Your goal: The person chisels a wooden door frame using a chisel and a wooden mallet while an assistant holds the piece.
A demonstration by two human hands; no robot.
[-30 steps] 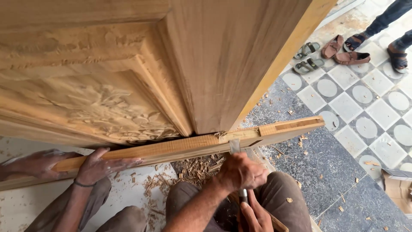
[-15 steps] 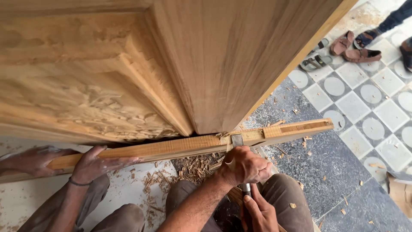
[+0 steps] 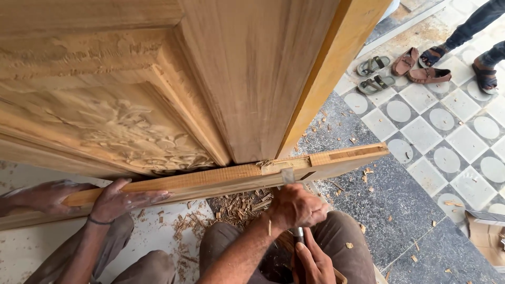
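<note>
Wood strip (image 3: 210, 183) stiff, prob. light, best pinned mid-length; l. hand (image 3: 294, 208) & r. hand (image 3: 315, 263) both clamped on chisel (image 3: 298, 235).

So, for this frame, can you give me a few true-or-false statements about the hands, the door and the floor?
1. The person's left hand and right hand both grip a chisel at the wooden strip. True.
2. The door has a plain flat face. False: its panel carries a carved relief.
3. A co-worker's hand with a wristband rests on the strip. True.
4. The floor under the strip is swept clean. False: wood shavings lie there.
5. Sandals lie on the patterned tiles. True.
</note>
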